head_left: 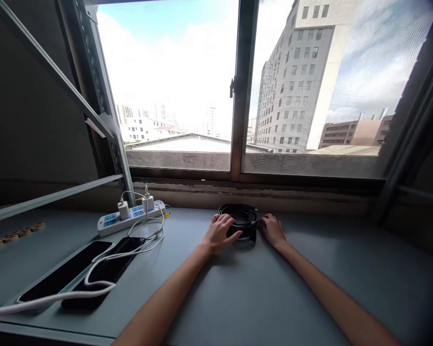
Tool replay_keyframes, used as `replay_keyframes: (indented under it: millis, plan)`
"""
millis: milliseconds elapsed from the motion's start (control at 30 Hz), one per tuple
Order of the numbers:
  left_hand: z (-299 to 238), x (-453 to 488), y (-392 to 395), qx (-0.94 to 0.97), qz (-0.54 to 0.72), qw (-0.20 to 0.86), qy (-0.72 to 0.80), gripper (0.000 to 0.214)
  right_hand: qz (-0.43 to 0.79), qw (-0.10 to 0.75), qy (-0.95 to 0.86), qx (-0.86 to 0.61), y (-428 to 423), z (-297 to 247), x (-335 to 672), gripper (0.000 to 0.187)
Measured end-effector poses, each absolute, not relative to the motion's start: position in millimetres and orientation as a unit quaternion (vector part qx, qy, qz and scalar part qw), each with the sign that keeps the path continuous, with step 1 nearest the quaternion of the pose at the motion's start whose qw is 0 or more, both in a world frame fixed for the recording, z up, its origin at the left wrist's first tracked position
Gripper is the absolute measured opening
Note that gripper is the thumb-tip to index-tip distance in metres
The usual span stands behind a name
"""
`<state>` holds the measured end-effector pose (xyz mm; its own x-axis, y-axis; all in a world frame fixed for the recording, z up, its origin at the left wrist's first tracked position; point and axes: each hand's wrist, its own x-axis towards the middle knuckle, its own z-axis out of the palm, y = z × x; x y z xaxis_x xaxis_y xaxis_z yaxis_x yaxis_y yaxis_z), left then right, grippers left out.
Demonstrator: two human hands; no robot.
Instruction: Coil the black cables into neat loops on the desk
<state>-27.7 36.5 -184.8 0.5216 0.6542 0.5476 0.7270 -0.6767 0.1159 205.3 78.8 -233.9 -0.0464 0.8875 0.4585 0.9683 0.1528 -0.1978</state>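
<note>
Here, black coiled cable [252,224] between hands [219,232] [273,231], chargers [123,210] in power strip [130,221]

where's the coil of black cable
In the head view, the black cable coil lies right of centre on the table below the window, the left hand at its left edge, the right hand by its right.

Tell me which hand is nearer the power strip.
Left. The left hand is right of the power strip, at the black cable coil; the right hand is farther right, past the coil.

From just above the tabletop [245,302], the head view faces forward to the window [237,96] and slightly down.
</note>
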Motion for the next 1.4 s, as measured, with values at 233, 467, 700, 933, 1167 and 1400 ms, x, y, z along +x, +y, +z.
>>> replay_keyframes:
  millis: [233,467,700,933,1167,1400]
  plan:
    - [-193.9,-25.4,43.9,-0.882,-0.252,0.12,-0.38,0.031,-0.069,0.245,-0.716,-0.65,77.9,-233.4,204.4,0.01]
    - [-194.0,-16.4,39.7,-0.893,-0.203,0.142,-0.377,0.026,-0.064,0.242,-0.717,-0.651,79.2,-234.2,204.6,0.009]
    - [-193.6,-7.5,35.8,-0.881,-0.197,0.135,-0.409,0.022,-0.067,0.23,-0.721,-0.65,77.4,-235.1,205.6,0.009]
    - [-195.1,-8.1,34.3,-0.879,-0.189,0.138,-0.415,0.027,-0.064,0.219,-0.726,-0.649,78.8,-236.7,207.8,0.011]
    - [-192.3,-5.8,31.4,-0.871,-0.169,0.154,-0.435,0.029,-0.057,0.231,-0.722,-0.649,79.8,-237.8,206.6,0.012]
    - [-192.3,4.4,24.4,-0.856,-0.142,0.157,-0.471,0.042,-0.052,0.237,-0.721,-0.649,79.9,-236.8,204.4,0.012]
